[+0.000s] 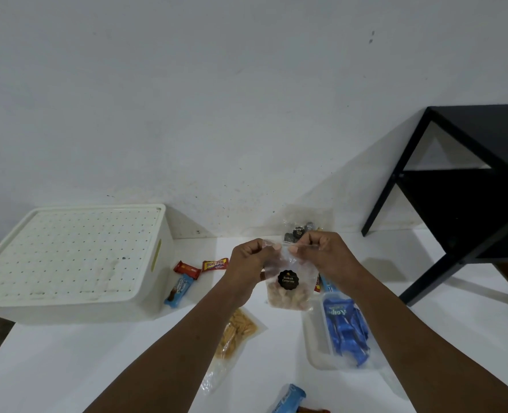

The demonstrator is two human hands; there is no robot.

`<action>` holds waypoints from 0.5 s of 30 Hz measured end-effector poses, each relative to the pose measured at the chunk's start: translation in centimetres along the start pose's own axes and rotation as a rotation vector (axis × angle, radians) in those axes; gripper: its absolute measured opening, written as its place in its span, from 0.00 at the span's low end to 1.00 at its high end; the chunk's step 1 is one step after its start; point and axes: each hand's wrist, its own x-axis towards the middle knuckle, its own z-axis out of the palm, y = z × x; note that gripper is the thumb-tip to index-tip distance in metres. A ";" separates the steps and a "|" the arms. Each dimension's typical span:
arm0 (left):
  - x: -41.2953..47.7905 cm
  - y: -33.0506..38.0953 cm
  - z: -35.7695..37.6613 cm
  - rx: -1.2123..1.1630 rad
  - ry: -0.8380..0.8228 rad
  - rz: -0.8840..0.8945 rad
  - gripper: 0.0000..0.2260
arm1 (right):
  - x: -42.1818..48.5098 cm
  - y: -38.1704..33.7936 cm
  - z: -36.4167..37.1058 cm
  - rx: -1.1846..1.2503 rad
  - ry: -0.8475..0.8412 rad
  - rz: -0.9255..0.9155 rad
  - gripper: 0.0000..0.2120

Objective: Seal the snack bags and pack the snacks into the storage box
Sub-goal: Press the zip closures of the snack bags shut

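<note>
Bag in hand: a small clear plastic zip pouch with a round black label (288,280) hangs above the white tabletop (98,368), pale biscuits settled in its lower half.
Left hand: the left hand (248,260) pinches the pouch's top strip at its left end, fingers curled closed on the film.
Right hand: the right hand (321,251) pinches the same strip at its right end, thumb and forefinger pressed together.
Handling: likely light and floppy; the film looks slick, and the biscuits would crush under a squeeze, so the stiff zip edge is the place to hold, not the belly.
Storage box: the white plastic box with a perforated lid (74,254) sits to the left against the wall, lid on.
Still loose: a clear bag of yellow sticks (235,335) lies below the pouch, a clear tray of blue wafer packets (343,326) at right, and small wrapped bars (187,277) beside the box.
</note>
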 end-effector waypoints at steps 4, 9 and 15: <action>0.0 0.6 -0.5 0.055 -0.047 -0.031 0.19 | -0.2 0.0 -0.3 0.026 -0.026 0.007 0.11; 0.1 1.2 -0.6 0.103 -0.032 0.053 0.07 | -0.6 0.1 -0.6 0.100 -0.027 0.102 0.07; -0.3 0.4 -0.5 0.100 -0.073 -0.018 0.13 | -0.5 0.6 -1.0 0.050 -0.011 0.038 0.10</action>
